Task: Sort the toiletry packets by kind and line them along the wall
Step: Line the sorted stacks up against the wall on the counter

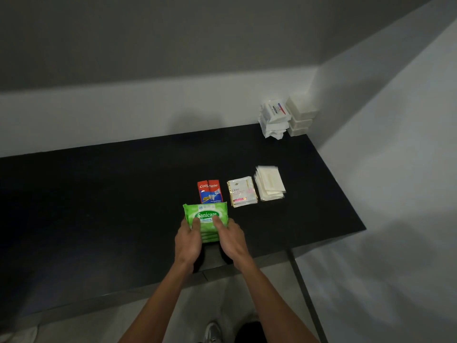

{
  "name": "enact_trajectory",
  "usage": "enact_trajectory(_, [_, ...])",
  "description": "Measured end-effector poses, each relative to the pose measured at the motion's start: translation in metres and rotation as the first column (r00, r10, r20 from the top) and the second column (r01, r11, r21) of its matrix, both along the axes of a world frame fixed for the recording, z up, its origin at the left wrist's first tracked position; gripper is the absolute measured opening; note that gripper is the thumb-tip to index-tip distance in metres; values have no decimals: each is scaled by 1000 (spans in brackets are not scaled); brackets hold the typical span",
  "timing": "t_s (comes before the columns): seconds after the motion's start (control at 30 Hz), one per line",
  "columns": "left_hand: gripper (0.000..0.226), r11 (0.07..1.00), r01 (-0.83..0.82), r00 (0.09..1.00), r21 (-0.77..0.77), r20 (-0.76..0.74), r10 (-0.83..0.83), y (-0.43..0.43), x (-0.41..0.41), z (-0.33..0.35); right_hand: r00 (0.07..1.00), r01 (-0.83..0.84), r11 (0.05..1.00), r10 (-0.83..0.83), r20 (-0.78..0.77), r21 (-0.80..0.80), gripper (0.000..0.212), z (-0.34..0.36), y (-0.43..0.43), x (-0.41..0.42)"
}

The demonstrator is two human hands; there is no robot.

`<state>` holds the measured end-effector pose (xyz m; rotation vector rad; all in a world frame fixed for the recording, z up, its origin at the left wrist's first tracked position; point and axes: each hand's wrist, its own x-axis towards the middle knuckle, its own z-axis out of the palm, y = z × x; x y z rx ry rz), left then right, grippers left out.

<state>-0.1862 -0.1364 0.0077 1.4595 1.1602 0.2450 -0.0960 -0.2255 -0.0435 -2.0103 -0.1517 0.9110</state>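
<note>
The left hand (188,240) and right hand (232,237) hold a stack of green wipe packs (206,214) from both sides (thumbs on top) at the black table (99,206). Just behind it lie red toothpaste packs (209,191), then Dove sachets (241,194) and cream packets (270,184) to the right. Far back in the corner, white packets (274,117) sit beside white boxes (300,115).

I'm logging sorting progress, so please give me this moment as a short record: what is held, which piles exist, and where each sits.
held: stack of green Sanicare wipe packs, gripped by left hand and right hand
row behind it, left to right: red Colgate sachets, white-and-gold Dove sachets, cream flat packets
far right corner of black table: white wrapped packs, stacked white boxes
</note>
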Motion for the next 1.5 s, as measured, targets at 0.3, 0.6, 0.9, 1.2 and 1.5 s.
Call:
enact_trajectory(0.3, [30, 995, 103, 987, -14, 127, -100, 45, 118, 39, 993, 122, 984, -122, -8, 127, 53, 85, 12, 112])
enact_trajectory(0.6, [35, 996, 73, 995, -42, 74, -70, 103, 236, 14, 999, 38, 997, -35, -37, 65, 41, 76, 69, 239])
enact_trajectory(0.9, [29, 994, 1, 1000, -112, 21, 1, 122, 284, -24, 996, -72, 997, 70, -53, -34, 22, 52, 97, 292])
enact_trajectory(1.2, [58, 993, -76, 997, -91, -17, 75, 121, 288, -34, 977, -189, 964, 203, 58, -187, 63, 46, 98, 329])
enact_trajectory(1.5, [68, 727, -504, 825, -466, -11, 565, 88, 311, -51, 745, -512, 820, 572, 344, -256, 35, 55, 143, 365])
